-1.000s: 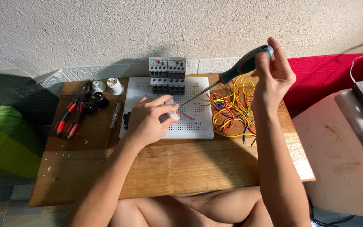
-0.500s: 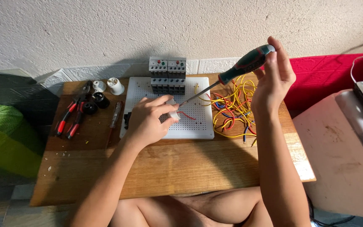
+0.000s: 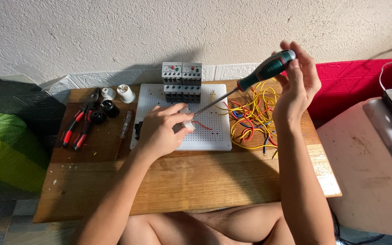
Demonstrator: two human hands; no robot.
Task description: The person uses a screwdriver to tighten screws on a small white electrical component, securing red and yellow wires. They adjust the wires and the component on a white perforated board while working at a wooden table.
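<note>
left hand (image 3: 159,131) in a closed grip pinching a small white part (image 3: 187,123) on the white perforated board (image 3: 214,136), mid bench (image 3: 182,177). right hand (image 3: 298,86) grasping the green-handled screwdriver (image 3: 264,72) raised and slanted, tip down at the white part. tangle of coloured wires (image 3: 250,118) just right of the board; grey relay blocks (image 3: 182,80) at its far edge.

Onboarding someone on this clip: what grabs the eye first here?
First the right hand, raised above the table and holding a green-handled screwdriver that slants down to a small white part pinched in the left hand over the white perforated board. Next, the tangle of yellow, red and blue wires right of the board. Two grey electrical modules stand at the board's far edge, by the wall.
</note>
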